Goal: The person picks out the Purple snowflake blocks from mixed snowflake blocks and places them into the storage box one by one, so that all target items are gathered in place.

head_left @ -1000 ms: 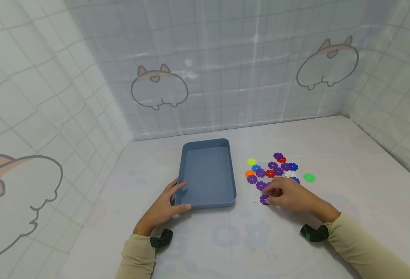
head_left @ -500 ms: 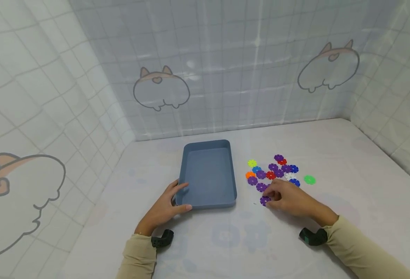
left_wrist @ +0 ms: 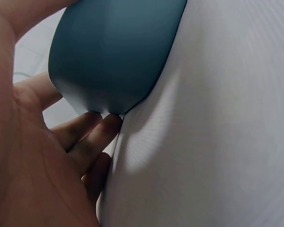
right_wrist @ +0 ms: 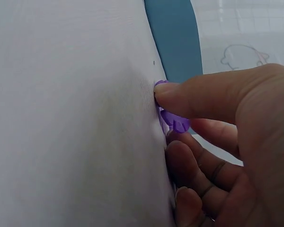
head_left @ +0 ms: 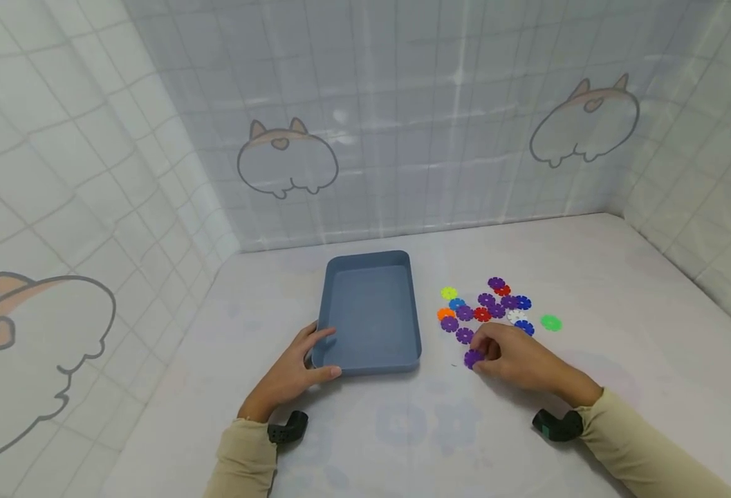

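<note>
Notched plastic snowflake discs lie in a loose group right of a blue-grey tray point(head_left: 374, 311). At the group's near edge my right hand point(head_left: 517, 356) pinches a purple snowflake disc point(head_left: 472, 359) between thumb and index finger. In the right wrist view, the thumb covers part of this purple disc point(right_wrist: 176, 122), which is tilted close over the tabletop; the other fingers are curled beside it. My left hand point(head_left: 290, 366) holds the tray's near left corner, thumb at the front rim and index finger over the side. Its other fingertips touch the tray's outer wall point(left_wrist: 109, 56) low down.
Other discs include a green disc point(head_left: 551, 323) apart on the right, an orange disc point(head_left: 445, 315), a yellow disc point(head_left: 449, 293) and a white disc point(head_left: 517, 317). Several purple discs overlap blue and red ones. Printed sheet walls point(head_left: 396, 138) enclose the table's back and sides.
My right thumb and fingertips have closed in on the purple disc, which now looks more tilted. The left hand and the tray have stayed in place.
</note>
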Demonstrator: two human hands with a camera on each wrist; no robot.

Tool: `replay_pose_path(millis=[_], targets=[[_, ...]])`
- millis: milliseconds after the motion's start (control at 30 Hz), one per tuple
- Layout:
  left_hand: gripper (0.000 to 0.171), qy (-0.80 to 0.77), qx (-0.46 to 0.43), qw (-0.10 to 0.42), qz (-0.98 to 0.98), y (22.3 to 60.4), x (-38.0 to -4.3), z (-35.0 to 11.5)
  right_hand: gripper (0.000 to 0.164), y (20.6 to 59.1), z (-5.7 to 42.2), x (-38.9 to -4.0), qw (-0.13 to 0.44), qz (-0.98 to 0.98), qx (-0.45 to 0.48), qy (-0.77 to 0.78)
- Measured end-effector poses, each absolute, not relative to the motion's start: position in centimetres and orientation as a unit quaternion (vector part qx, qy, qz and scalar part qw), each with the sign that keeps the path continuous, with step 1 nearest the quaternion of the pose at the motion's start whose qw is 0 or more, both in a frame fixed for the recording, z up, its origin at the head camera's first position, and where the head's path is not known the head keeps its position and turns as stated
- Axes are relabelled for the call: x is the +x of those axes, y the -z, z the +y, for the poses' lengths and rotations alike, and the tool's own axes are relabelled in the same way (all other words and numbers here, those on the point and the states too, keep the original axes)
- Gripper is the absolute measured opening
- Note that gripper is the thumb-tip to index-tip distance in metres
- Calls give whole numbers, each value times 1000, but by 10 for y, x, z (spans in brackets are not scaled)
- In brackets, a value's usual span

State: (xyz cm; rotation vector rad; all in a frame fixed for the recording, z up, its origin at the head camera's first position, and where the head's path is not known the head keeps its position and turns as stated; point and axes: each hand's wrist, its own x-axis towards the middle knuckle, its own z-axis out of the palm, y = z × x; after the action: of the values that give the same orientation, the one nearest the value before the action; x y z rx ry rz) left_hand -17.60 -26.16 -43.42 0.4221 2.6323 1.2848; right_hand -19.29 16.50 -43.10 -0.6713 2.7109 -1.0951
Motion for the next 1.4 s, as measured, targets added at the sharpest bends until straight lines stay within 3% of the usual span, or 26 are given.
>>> replay_pose_path(millis=[200, 633, 933, 1167, 1400], targets=[[77, -435, 145, 93, 884, 435, -176, -261, 23, 431, 165, -193, 81, 898, -209, 378], [76, -425, 146, 89, 889, 434, -176, -263, 14, 433, 165, -193, 48, 891, -210, 400], [76, -429, 142, 91, 887, 434, -176, -263, 12, 431, 165, -198, 66, 869, -171, 460], [75, -417, 147, 84, 893, 435, -176, -265, 14, 430, 162, -204, 72, 844, -168, 504], [74, -419, 154, 82, 891, 437, -177, -264, 27, 428, 158, -204, 64, 830, -178, 524]])
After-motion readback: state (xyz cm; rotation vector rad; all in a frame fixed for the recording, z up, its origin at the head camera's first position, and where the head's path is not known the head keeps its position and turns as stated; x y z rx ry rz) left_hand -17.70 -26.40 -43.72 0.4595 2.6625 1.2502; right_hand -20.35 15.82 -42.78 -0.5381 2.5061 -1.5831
